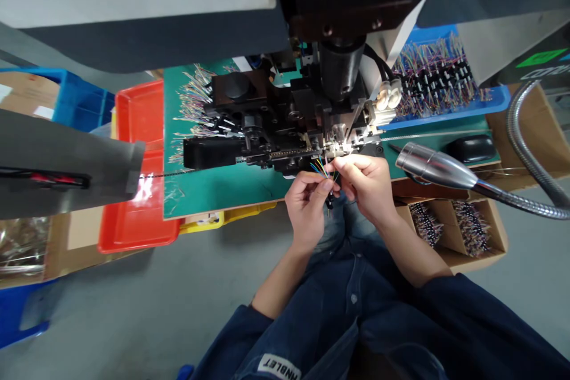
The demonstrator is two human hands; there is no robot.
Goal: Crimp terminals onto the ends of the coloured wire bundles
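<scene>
Where the two hands meet: a wire bundle (319, 166), its strands fanned loose, over the front edge of the green tabletop (222, 193), before the black machine (285, 108)
Left hand (310, 197): narrow, thumb and fingers closed on the bundle, a dark piece (330, 200) hanging below
Right hand (369, 184): pinched on the bundle's free ends near the machine's lit part; one strand or several, too small to tell
Bundle's progress: probably partway, since several coloured strands stand loose; which ends are finished cannot be told
Left heap (196, 101): many bundles near the tabletop's left edge
Blue tray (497, 101): more bundles (431, 77), back right corner
Cardboard box (496, 246): others, below the right front corner
Finished pile: cannot tell which
</scene>
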